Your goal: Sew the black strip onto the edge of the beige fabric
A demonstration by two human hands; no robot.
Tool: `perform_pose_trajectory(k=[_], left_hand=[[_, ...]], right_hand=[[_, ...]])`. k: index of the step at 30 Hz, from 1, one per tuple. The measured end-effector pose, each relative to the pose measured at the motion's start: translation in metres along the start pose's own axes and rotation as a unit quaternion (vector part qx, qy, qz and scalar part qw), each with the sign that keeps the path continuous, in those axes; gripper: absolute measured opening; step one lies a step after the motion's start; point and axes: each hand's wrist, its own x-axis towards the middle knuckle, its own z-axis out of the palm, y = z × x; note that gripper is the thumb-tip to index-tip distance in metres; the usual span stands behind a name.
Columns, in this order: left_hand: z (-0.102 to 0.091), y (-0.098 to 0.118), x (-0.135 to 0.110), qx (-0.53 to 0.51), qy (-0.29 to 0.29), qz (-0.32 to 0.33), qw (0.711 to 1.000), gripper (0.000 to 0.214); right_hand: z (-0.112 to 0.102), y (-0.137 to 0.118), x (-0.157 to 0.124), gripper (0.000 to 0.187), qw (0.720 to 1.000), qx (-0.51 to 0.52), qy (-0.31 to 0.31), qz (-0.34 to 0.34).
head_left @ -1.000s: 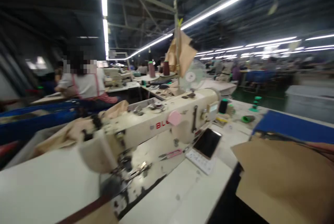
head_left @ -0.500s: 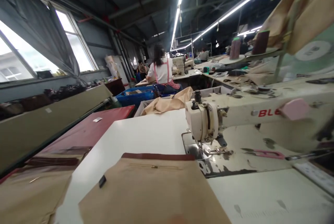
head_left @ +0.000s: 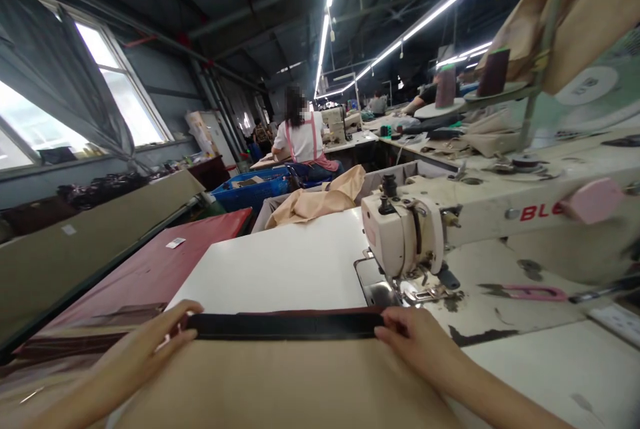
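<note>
A black strip (head_left: 287, 326) stretches level between my hands, in front of the sewing machine. At its left end, my left hand (head_left: 173, 330) pinches it between thumb and fingers. The other end is in the closed fingers of my right hand (head_left: 407, 330). Tan fabric (head_left: 287, 382) spreads directly below the strip; I cannot tell whether the two are joined. A thin brown edge (head_left: 310, 312) shows just behind the strip. The sewing machine's head (head_left: 400, 236) stands beyond my right hand, apart from it.
Pink-handled thread snips (head_left: 530, 292) lie on the machine bed to the right. On the left are a red surface (head_left: 165, 256) and more tan and brown pieces (head_left: 55, 356). Beyond the white table (head_left: 280, 262), a person (head_left: 303, 139) sits near a blue bin (head_left: 255, 189).
Both hands have come into view, holding the black strip over the tan piece's brown edge. The gold-coloured detail and small dark tab are now covered. My view has shifted slightly.
</note>
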Motion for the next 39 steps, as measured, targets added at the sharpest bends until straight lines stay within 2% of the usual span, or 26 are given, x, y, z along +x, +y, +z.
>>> perform_pose_trajectory(k=[2,3,4,5,6,8,10,13,17,19,22,26,32,35,39], left_hand=[[0.021,0.032,0.015,0.085,-0.085,0.061,0.991,0.043],[0.034,0.056,0.022,0.1,-0.098,0.099,0.985,0.045],[0.049,0.084,0.028,0.08,-0.139,0.157,0.974,0.043],[0.065,0.112,0.033,0.052,-0.156,0.209,0.964,0.043],[0.082,0.138,0.038,0.024,-0.146,0.232,0.961,0.047],[0.111,0.177,0.046,-0.029,-0.129,0.202,0.97,0.062],[0.13,0.195,0.048,-0.055,-0.128,0.18,0.974,0.058],[0.136,0.192,0.044,-0.076,-0.155,0.193,0.966,0.026],[0.11,0.189,0.03,-0.182,-0.19,0.231,0.937,0.026],[0.094,0.198,0.022,-0.197,-0.176,0.244,0.933,0.025],[0.082,0.215,0.008,-0.167,-0.125,0.234,0.95,0.013],[0.084,0.226,-0.005,-0.208,-0.104,0.209,0.95,0.018],[0.089,0.228,-0.006,-0.238,-0.069,0.229,0.941,0.029],[0.088,0.228,-0.006,-0.253,-0.075,0.224,0.938,0.03],[0.087,0.226,-0.01,-0.287,-0.08,0.193,0.935,0.026]], right_hand=[[0.006,0.003,0.01,0.024,0.999,-0.04,0.021,0.0],[0.008,0.005,0.011,0.024,0.998,-0.055,0.026,0.0],[0.008,0.006,0.01,0.024,0.997,-0.067,0.031,0.0],[0.008,0.007,0.009,0.024,0.996,-0.076,0.037,0.0],[0.008,0.008,0.006,0.024,0.996,-0.083,0.043,0.001],[0.008,0.009,0.002,0.024,0.995,-0.09,0.053,0.001],[0.007,0.01,-0.003,0.024,0.994,-0.088,0.059,-0.005],[0.002,0.01,-0.016,0.023,0.995,-0.074,0.068,-0.026],[-0.009,0.0,-0.041,0.023,0.994,0.014,0.093,-0.063],[-0.015,-0.008,-0.051,0.03,0.993,0.084,0.076,-0.043],[-0.023,-0.017,-0.059,0.033,0.988,0.151,0.032,0.008],[-0.03,-0.021,-0.065,0.035,0.985,0.169,0.002,0.033],[-0.031,-0.025,-0.071,0.033,0.972,0.229,0.008,0.046],[-0.03,-0.03,-0.071,0.032,0.965,0.255,0.006,0.057],[-0.027,-0.033,-0.07,0.028,0.934,0.345,0.045,0.081]])
